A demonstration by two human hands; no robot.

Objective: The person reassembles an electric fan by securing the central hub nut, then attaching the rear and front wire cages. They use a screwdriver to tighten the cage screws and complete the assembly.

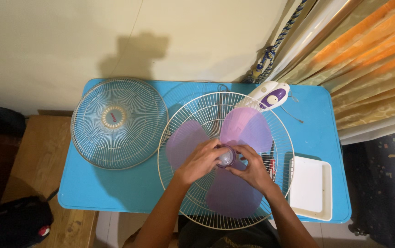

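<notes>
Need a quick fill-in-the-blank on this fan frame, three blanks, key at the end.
1. Both hands, left hand and right hand, meet at the clear cap at the ____ of the purple fan blade.
2. The detached grille lies to the ____ of the fan.
3. The white tray sits on a ____ table.

Missing: centre; left; blue

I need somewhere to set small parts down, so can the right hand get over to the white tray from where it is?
Probably yes. The right hand rests at the fan's hub cap, and the white tray lies just beyond the rear grille on that side, with nothing between them.
</notes>
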